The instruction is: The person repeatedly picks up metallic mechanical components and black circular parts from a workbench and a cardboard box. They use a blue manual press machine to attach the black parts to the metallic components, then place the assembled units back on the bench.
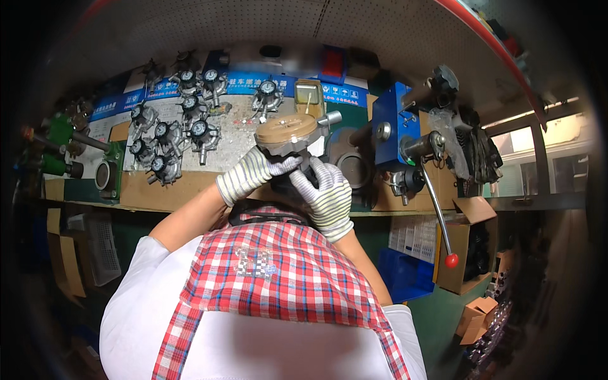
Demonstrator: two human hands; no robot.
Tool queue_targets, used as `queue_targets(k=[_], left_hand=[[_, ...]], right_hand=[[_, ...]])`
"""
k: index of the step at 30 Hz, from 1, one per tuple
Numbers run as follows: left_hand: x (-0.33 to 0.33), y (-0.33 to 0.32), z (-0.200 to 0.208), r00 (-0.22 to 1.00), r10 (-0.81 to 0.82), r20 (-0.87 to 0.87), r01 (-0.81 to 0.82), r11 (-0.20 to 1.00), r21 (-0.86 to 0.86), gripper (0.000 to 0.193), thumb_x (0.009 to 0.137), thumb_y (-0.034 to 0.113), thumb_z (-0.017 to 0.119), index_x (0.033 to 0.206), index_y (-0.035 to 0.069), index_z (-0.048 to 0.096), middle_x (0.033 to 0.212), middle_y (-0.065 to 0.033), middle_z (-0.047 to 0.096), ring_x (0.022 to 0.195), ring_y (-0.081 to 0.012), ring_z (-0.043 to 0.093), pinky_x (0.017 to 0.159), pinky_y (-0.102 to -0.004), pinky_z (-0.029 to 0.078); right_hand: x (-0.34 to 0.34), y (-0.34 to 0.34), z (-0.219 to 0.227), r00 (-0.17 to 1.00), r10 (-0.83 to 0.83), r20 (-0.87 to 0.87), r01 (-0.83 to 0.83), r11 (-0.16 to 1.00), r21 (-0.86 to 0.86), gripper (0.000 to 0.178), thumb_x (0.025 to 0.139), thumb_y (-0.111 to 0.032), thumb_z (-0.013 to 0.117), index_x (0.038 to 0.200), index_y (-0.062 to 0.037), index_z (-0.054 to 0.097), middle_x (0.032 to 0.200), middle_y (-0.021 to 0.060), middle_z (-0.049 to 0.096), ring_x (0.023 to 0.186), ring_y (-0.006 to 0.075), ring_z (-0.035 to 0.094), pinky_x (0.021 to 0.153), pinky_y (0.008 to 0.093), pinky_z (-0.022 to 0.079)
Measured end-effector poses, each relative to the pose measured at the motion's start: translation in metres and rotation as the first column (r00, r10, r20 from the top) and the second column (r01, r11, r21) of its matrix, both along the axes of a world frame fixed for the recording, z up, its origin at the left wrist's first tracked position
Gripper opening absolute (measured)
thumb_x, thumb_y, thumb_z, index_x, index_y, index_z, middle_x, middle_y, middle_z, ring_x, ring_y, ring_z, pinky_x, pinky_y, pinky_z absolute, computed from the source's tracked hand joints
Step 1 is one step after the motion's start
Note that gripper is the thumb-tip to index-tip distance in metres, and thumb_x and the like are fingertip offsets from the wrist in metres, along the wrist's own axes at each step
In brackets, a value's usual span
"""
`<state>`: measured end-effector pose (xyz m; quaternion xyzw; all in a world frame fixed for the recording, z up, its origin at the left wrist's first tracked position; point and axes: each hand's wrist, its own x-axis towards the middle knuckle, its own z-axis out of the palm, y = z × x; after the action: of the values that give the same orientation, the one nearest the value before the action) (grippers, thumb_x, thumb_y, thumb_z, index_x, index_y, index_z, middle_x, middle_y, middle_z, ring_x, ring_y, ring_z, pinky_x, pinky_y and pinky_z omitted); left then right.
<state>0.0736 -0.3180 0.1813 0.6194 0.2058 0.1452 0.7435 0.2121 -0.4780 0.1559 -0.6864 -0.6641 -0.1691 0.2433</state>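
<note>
In front of my chest, at the near edge of the bench, both hands hold a metal water pump with a round tan face turned up and a grey pipe stub pointing right. My left hand, in a striped knit glove, grips its near left side with the fingers closed. My right hand, gloved the same way, is closed on the underside at the near right. The fingertips and the lower part of the pump are partly hidden. Several similar pumps with dark round hubs stand on the bench to the left.
A blue press with a long red-knobbed lever stands at the right. A green clamp fixture sits at the left. Behind the held pump is a small yellowish tray. A blue bin and open cartons are below the bench.
</note>
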Motion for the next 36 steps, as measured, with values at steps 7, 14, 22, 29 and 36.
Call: queue_targets(k=[7, 14, 22, 29, 36], left_hand=[[0.008, -0.01, -0.044, 0.991, 0.128, 0.049, -0.115, 0.97, -0.212, 0.057, 0.088, 0.022, 0.08, 0.137, 0.007, 0.055, 0.127, -0.0045, 0.063, 0.118, -0.0158, 0.058, 0.103, -0.0344, 0.047], [0.006, -0.017, -0.046, 0.994, 0.109, 0.011, -0.107, 0.988, -0.115, 0.063, 0.086, 0.027, 0.081, 0.139, 0.004, 0.054, 0.127, -0.0054, 0.064, 0.117, -0.0149, 0.058, 0.102, -0.0338, 0.048], [0.043, -0.04, -0.04, 0.979, -0.127, -0.158, -0.015, 0.731, -0.682, 0.029, 0.093, 0.029, 0.074, 0.115, 0.011, 0.066, 0.098, -0.0028, 0.071, 0.093, -0.015, 0.067, 0.085, -0.0343, 0.054], [0.06, -0.06, -0.084, 0.773, -0.626, -0.104, 0.369, 0.576, -0.73, 0.081, 0.09, 0.069, 0.058, 0.138, 0.003, 0.054, 0.129, -0.0154, 0.065, 0.118, -0.0252, 0.063, 0.106, -0.0392, 0.048], [0.062, -0.044, -0.127, 0.903, -0.346, -0.254, 0.097, 0.74, -0.666, 0.055, 0.094, 0.042, 0.069, 0.129, 0.0, 0.06, 0.122, -0.0173, 0.067, 0.114, -0.029, 0.064, 0.107, -0.043, 0.047]], right_hand=[[-0.006, -0.005, 0.012, 0.988, -0.033, 0.151, 0.051, 0.992, -0.115, 0.047, 0.087, -0.022, 0.063, 0.131, -0.0379, 0.062, 0.119, 0.0139, 0.063, 0.088, 0.0277, 0.062, 0.069, 0.0388, 0.055], [-0.009, -0.012, 0.008, 0.997, 0.001, 0.083, 0.006, 0.996, -0.085, 0.05, 0.077, -0.034, 0.076, 0.127, -0.03, 0.068, 0.107, 0.0172, 0.066, 0.079, 0.0313, 0.065, 0.066, 0.0412, 0.055], [0.003, -0.05, -0.008, 0.976, -0.134, -0.17, 0.1, 0.976, -0.193, 0.054, 0.077, -0.019, 0.071, 0.13, -0.0248, 0.062, 0.112, 0.012, 0.065, 0.088, 0.0305, 0.063, 0.074, 0.0427, 0.052], [0.021, -0.136, -0.047, 0.58, -0.511, -0.634, 0.391, 0.858, -0.334, 0.069, 0.075, -0.04, 0.08, 0.133, -0.011, 0.056, 0.119, 0.0186, 0.066, 0.109, 0.0385, 0.064, 0.092, 0.0447, 0.053], [0.114, -0.232, -0.095, -0.246, -0.62, -0.745, 0.638, 0.474, -0.606, 0.065, 0.09, -0.049, 0.071, 0.12, 0.0074, 0.061, 0.101, 0.0166, 0.072, 0.086, 0.0254, 0.072, 0.07, 0.0376, 0.058]])
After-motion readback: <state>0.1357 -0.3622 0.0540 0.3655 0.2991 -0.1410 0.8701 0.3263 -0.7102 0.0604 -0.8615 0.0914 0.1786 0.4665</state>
